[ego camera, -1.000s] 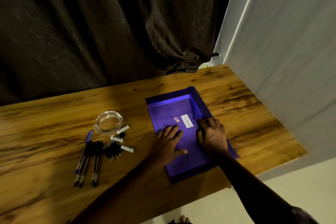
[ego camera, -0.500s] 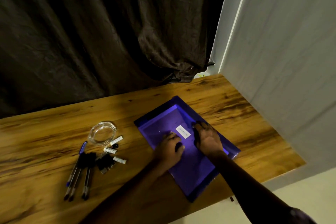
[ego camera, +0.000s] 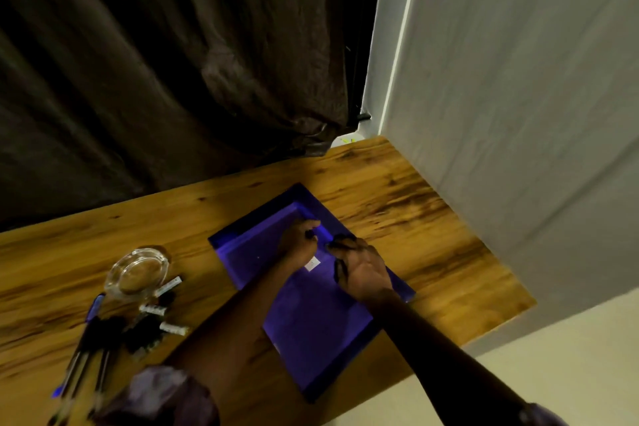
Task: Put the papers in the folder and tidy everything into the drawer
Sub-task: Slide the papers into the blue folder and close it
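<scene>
A translucent purple folder (ego camera: 311,325) lies slanted on the wooden table (ego camera: 397,204), its near corner close to the table's front edge. A small white label (ego camera: 312,263) shows on it between my hands. My left hand (ego camera: 298,241) rests on the folder's upper part with its fingers curled, pinching at the flap near the right edge. My right hand (ego camera: 361,268) sits just right of it on the same edge, fingers bent onto the folder. No loose papers are visible; whether any lie inside the folder I cannot tell.
Left of the folder stand a clear glass ashtray (ego camera: 136,271), several pens (ego camera: 84,353), black binder clips (ego camera: 143,335) and small white tubes (ego camera: 168,286). A dark curtain (ego camera: 173,62) hangs behind the table. A grey wall (ego camera: 518,114) borders the right side.
Both hands slid up the folder from flat on its middle to its upper right edge, fingers now curled. The folder has turned, its near end swinging right. My head moved.
</scene>
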`<state>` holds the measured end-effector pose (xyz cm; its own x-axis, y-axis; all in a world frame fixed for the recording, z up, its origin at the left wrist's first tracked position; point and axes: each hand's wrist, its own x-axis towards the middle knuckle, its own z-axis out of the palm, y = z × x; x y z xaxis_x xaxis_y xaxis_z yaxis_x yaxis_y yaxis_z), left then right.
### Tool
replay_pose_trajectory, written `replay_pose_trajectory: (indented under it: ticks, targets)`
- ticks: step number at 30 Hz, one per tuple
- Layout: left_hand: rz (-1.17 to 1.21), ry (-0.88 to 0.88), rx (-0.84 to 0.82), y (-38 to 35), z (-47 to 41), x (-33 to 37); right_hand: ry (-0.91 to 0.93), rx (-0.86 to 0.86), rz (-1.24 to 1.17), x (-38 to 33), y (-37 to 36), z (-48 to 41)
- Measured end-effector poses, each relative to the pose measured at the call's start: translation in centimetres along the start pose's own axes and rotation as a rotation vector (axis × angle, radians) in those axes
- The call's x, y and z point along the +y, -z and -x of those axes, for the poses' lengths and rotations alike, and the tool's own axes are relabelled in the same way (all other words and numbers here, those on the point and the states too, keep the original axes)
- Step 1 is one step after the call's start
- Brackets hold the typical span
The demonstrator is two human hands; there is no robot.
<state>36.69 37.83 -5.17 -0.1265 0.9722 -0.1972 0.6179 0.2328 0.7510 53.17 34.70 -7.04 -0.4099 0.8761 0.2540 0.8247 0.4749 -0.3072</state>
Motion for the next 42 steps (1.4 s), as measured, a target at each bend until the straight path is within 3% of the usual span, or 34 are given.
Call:
replay_pose_trajectory:
  ticks: [3, 5, 8, 19, 23, 27, 34, 42]
  targets:
    - [-0.597, -0.340, 0.063, -0.9, 1.6, -0.4, 0.011, -0.041, 0.033, 1.1, -0.3, 0.6]
    - [-0.745, -0.363, 0.028, -1.5, 2.4, -1.3, 0.027, -0.065, 0.032, 2.1, -0.8, 1.1]
    - [-0.689, -0.289, -0.023, -2.4, 2.9, -2.9, 0.035, -0.152, 0.045, 2.8, -1.5, 1.7]
    - [-0.803, -0.348, -0.088, -1.3, 1.9, -3.0, -0.105, -0.289, 0.144, 0.2, -1.5, 2.0]
    - [-0.850, -0.256, -0.019, -1.9, 3.0, -1.0, -0.154, -0.288, 0.146, -0.6, -0.8, 2.1]
    - [-0.817, -0.289, 0.083, -1.7, 4.9, -1.9, -0.206, -0.320, 0.177, -1.3, -0.1, 2.0]
    - [-0.693, -0.304, 0.196, 1.9, 8.9, -5.4, -0.137, -0.060, 0.265, -3.7, -0.4, 2.1]
    - [-0.651, -0.319, 0.317, 7.2, 13.2, -10.4, 0.033, -0.022, 0.180, -10.7, -2.5, 1.5]
